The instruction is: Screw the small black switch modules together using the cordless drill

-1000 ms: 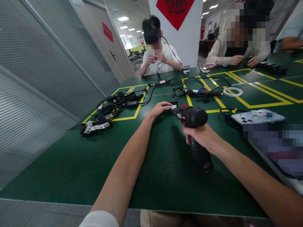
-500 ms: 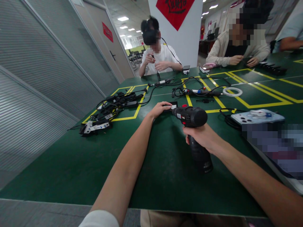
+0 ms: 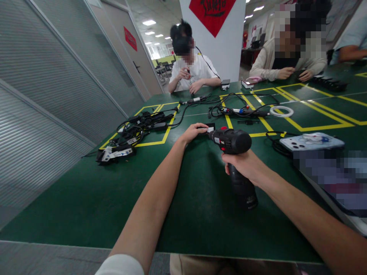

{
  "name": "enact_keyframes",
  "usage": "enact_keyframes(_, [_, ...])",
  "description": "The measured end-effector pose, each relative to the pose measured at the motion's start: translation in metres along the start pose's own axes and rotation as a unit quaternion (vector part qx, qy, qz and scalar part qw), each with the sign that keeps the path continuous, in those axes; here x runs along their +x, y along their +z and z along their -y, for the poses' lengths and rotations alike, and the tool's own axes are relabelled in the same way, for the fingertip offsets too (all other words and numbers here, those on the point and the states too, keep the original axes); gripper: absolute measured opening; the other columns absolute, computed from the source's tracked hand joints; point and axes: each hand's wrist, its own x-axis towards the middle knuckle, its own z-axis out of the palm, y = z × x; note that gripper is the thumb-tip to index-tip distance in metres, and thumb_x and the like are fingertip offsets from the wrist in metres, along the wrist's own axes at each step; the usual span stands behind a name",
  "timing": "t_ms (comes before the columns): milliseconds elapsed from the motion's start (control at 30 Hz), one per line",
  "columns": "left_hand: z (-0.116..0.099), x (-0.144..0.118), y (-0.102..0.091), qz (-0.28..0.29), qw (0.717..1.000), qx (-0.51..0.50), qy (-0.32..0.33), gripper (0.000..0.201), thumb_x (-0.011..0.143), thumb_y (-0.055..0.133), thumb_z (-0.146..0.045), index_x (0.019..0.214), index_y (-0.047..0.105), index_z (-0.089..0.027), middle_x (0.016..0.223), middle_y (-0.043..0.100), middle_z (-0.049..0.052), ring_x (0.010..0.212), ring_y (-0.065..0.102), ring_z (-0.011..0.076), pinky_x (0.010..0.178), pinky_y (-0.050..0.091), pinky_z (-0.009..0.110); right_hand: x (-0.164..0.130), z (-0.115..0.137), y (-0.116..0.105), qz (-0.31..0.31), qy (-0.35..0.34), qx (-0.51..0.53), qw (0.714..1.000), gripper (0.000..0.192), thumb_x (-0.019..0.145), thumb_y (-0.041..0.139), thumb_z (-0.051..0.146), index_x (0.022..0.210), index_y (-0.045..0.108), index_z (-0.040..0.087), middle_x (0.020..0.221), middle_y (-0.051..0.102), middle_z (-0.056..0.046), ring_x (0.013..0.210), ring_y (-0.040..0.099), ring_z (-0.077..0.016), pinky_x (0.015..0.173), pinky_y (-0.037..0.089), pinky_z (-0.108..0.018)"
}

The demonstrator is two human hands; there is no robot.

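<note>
Across the green table [image 3: 71, 206], at top centre, a co-worker [image 3: 207, 68] in white has lowered one hand since the earlier frame, while the wearer's own hands and the drill stay in nearly the same place. Just right of the middle of the frame, the right hand [image 3: 242, 162] is wrapped round the handle of a black drill [image 3: 233, 141], whose nose points away and to the left, with the handle slanting toward the bottom of the frame. Just above the centre, the left hand [image 3: 195, 131] lies with its fingers over a small black part [image 3: 211, 125] bearing a white patch; whether it grips the part or only presses on it cannot be told. The drill's nose reaches that patch in view, though actual contact is too small to make out. Judging by this pose, drill work on the part is under way, with nothing plainly finished: no screw or hole can be made out, so how much is done or left cannot be said. Tangled black cables [image 3: 149, 122] lie left of centre, a white ring [image 3: 281, 111] right of centre, and a pale blue phone [image 3: 301, 143] near the right edge. At upper right, another person [image 3: 265, 63] in beige sleeves has both hands at the table.
</note>
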Motion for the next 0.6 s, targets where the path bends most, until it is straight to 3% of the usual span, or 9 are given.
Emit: enact_keyframes(600, [0.0019,0.0016,-0.0004,-0.001,1.0,-0.003,0.005,0.036,0.066,0.073,-0.037,0.095,0.075,-0.017,0.1,0.071,0.008,0.093,0.061,0.0211,0.096,0.043,0.039,0.0008,-0.002,-0.0015,0.016,-0.01,0.012,1.0,0.009,0.068,0.061,0.021,0.075,0.056,0.018,0.052,0.058,-0.002,0.047,0.056,-0.0166,0.046,0.04,-0.028])
